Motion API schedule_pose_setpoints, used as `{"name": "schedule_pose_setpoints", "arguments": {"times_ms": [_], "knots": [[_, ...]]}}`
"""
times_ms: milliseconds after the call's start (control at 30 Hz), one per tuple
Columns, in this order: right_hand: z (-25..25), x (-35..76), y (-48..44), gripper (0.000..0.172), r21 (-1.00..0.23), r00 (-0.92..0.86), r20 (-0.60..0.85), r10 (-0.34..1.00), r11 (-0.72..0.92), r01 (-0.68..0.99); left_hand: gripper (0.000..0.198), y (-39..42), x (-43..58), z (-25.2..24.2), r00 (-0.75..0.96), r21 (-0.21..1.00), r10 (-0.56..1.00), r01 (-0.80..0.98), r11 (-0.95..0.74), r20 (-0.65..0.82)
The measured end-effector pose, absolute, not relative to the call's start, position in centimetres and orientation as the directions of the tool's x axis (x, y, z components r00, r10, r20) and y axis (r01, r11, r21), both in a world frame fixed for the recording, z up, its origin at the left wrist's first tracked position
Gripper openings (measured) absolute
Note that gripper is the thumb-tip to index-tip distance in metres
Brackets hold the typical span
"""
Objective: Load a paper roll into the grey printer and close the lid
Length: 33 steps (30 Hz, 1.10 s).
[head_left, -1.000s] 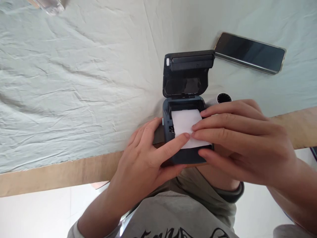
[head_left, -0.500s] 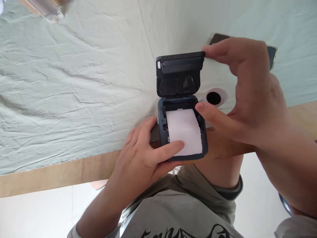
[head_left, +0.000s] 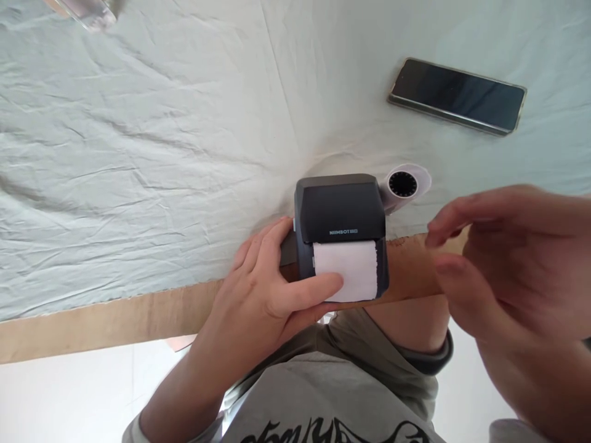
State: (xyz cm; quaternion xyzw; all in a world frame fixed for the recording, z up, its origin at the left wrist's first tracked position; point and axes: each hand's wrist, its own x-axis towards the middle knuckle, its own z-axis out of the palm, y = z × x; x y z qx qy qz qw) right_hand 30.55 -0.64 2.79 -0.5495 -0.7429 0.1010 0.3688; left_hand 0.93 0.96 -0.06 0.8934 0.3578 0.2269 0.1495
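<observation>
A dark label printer (head_left: 341,206) with "NIIMBOT" on its lid sits at the table's front edge, the lid down. White paper (head_left: 353,264) comes out from under the lid over its front. My left hand (head_left: 272,283) grips the printer's left side, the thumb pressing the paper flat. To the right, my right hand (head_left: 503,264) is apart from the printer with nothing in it, its thumb and curled fingers separated. Just beyond the printer's right side a white paper roll (head_left: 423,179) with a dark core stands on the cloth.
A phone (head_left: 462,95) lies on the pale cloth (head_left: 184,154) at the back right. A clear object (head_left: 95,15), cut off by the frame, is at the top left. The bare wooden edge (head_left: 115,323) of the table runs along the front.
The printer's lid has swung down from open to closed over the paper. My right hand has let go of the lid and moved right and nearer to me. My left hand stays put.
</observation>
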Motion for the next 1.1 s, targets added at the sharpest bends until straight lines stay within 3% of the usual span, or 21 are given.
{"name": "schedule_pose_setpoints", "arguments": {"times_ms": [167,367,667,767,867,967,1100], "knots": [[2.0,29.0,-0.7,0.066,-0.656,-0.300,0.427,0.853,0.520,0.546,0.039,0.8,1.0,-0.1,0.625,0.416,0.710,0.580,-0.700,0.324],[1.5,28.8,-0.1,0.059,-0.620,-0.337,0.401,0.852,0.523,0.585,0.081,0.7,1.2,-0.4,0.574,0.382,0.738,0.631,-0.675,0.355],[0.7,28.4,-0.9,0.057,-0.457,-0.250,0.483,0.839,0.485,0.745,0.081,0.7,1.7,0.1,0.515,0.435,0.805,0.678,-0.593,0.295],[0.6,28.3,-0.9,0.055,-0.489,-0.239,0.488,0.840,0.490,0.722,0.083,0.7,1.9,0.1,0.512,0.427,0.808,0.686,-0.589,0.292],[0.5,28.4,-0.7,0.052,-0.545,-0.237,0.467,0.852,0.488,0.682,0.100,0.6,1.9,-0.3,0.505,0.414,0.810,0.696,-0.587,0.300],[0.3,28.6,-0.6,0.058,-0.510,-0.242,0.447,0.861,0.468,0.722,0.120,0.6,1.9,-0.6,0.495,0.395,0.809,0.707,-0.587,0.317],[0.0,29.0,-0.6,0.067,-0.424,-0.277,0.440,0.854,0.470,0.774,0.109,0.9,2.0,-0.4,0.505,0.392,0.820,0.721,-0.572,0.269]]}}
